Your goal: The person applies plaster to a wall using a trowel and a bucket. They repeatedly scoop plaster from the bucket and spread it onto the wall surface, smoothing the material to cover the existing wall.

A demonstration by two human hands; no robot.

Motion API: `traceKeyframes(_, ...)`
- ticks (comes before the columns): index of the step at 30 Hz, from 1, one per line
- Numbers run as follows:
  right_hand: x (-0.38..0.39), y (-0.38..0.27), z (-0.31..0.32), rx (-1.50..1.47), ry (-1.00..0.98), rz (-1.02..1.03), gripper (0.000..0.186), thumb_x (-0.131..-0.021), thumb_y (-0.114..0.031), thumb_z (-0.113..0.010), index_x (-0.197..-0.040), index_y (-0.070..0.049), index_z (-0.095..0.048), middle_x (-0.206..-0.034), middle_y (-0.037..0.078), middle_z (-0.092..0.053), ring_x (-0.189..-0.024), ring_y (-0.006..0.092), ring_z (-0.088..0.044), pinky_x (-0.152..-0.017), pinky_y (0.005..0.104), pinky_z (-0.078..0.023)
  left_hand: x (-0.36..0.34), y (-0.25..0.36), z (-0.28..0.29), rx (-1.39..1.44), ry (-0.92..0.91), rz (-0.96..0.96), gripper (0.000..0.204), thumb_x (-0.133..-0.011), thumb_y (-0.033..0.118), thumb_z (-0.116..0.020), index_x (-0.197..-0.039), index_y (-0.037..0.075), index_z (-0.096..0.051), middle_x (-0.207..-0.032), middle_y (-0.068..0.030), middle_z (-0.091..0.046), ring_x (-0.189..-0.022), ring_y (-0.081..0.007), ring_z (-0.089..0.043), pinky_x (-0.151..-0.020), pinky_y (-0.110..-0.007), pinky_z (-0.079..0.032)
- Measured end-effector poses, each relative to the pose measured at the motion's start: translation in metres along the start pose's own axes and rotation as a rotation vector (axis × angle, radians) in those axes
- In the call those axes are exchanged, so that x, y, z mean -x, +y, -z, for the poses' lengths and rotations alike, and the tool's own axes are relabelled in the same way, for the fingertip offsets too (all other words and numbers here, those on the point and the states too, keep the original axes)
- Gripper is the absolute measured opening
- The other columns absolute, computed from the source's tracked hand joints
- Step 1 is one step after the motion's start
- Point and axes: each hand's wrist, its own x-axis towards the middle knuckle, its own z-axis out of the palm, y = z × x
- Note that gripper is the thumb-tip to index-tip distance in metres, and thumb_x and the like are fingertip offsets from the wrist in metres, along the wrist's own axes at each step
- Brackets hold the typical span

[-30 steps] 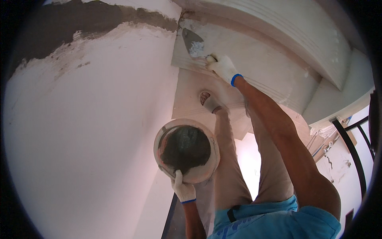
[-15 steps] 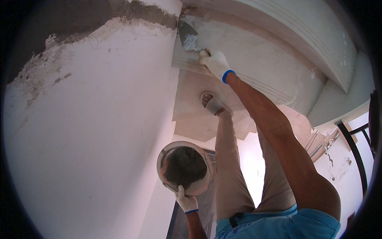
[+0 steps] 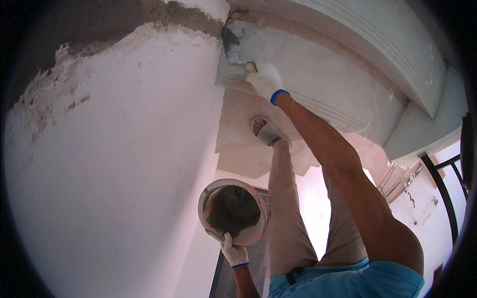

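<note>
My right hand point(image 3: 265, 80), in a white knit glove with a blue cuff, is closed round the handle of a trowel point(image 3: 231, 45). The flat metal blade lies against the stair tread point(image 3: 308, 67), right in the corner where it meets the white wall point(image 3: 119, 149). Lower down, my left hand point(image 3: 234, 252), gloved the same way, grips the near rim of a pale bucket point(image 3: 252, 235), thumb over the edge. Dark grey mortar point(image 3: 232, 206) lies inside the tilted bucket. The left fingers beneath it are hidden.
Curved stair steps point(image 3: 372, 30) rise to the upper right. My foot in a slip-on shoe point(image 3: 268, 133) stands on the step below. Rough bare plaster point(image 3: 99, 25) borders the wall's painted part at the upper left. A black railing point(image 3: 442, 193) runs along the right.
My right hand and the trowel have shifted slightly left, closer to the wall corner. The bucket in my left hand has moved a little down and right.
</note>
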Motion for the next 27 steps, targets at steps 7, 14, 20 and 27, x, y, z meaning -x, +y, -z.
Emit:
traceKeyframes(7, 0.017, -0.033, -0.02, 0.148, 0.124, 0.063, 0.029, -0.083, -0.025, -0.072, -0.103, -0.004, -0.072, -0.105, 0.022, -0.075, -0.104, 0.0455, -0.069, -0.09, 0.0516, -0.054, -0.007, 0.001, 0.007, -0.048, 0.006, 0.002, 0.048, -0.105, 0.02, -0.065, -0.147, -0.001, -0.054, -0.141, -0.0127, -0.063, -0.13, -0.0288, -0.062, -0.111, -0.047, -0.051)
traceKeyframes(14, 0.032, -0.079, -0.018, 0.196, 0.064, 0.062, 0.03, -0.085, -0.024, -0.07, -0.106, -0.003, -0.071, -0.104, 0.024, -0.075, -0.103, 0.0443, -0.071, -0.091, 0.0514, -0.056, -0.011, 0.003, 0.01, -0.026, 0.028, 0.015, 0.052, -0.101, 0.015, -0.067, -0.149, -0.001, -0.053, -0.143, -0.0127, -0.062, -0.131, -0.0284, -0.06, -0.113, -0.046, -0.049)
traceKeyframes(20, 0.05, -0.112, -0.011, 0.157, 0.03, 0.012, 0.03, -0.084, -0.026, -0.072, -0.101, -0.001, -0.071, -0.101, 0.026, -0.074, -0.1, 0.0445, -0.071, -0.088, 0.0526, -0.057, -0.013, 0.006, 0.012, -0.053, 0.035, 0.021, 0.052, -0.103, 0.017, -0.067, -0.149, -0.001, -0.052, -0.145, -0.0142, -0.061, -0.132, -0.0296, -0.06, -0.112, -0.048, -0.051)
traceKeyframes(27, 0.097, -0.12, 0.023, 0.019, -0.039, -0.017, 0.035, -0.082, -0.026, -0.075, -0.105, 0.0, -0.07, -0.099, 0.027, -0.074, -0.099, 0.046, -0.071, -0.086, 0.0511, -0.056, -0.012, 0.002, 0.017, -0.073, -0.008, -0.013, 0.051, -0.104, 0.018, -0.066, -0.149, 0.0, -0.052, -0.146, -0.0151, -0.061, -0.133, -0.0308, -0.06, -0.112, -0.051, -0.052)
